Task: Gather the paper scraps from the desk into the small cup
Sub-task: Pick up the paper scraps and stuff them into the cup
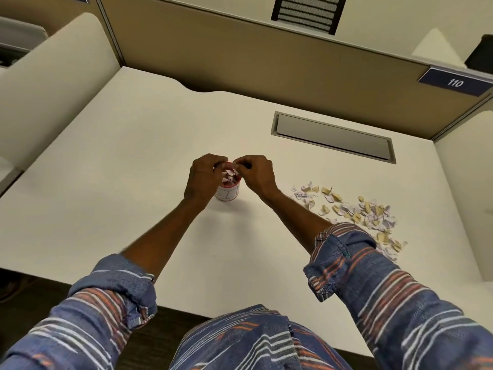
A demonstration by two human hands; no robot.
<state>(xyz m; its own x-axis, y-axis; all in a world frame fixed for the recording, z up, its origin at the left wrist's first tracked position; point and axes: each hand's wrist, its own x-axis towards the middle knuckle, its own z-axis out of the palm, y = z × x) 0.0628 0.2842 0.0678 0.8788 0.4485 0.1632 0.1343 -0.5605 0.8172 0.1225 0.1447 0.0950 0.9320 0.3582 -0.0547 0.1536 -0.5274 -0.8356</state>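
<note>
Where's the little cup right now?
In the head view, the small cup stands centrally between the left hand and right hand, left of the scrap pile.

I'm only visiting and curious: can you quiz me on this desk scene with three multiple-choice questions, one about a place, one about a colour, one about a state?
1. Where does the loose pile of paper scraps lie relative to the small cup? A) to its left B) to its right C) behind it, against the partition
2. What colour is the small cup's rim? A) red B) green C) black
3. What state is the small cup in? A) empty B) upright with scraps inside C) tipped over
Answers: 1 B, the pile lies on the desk on the right hand side of the cup. 2 A, red shows between the left hand and the right hand. 3 B, it stands upright with scraps at its mouth, and the right hand pinches a scrap above it.
</note>
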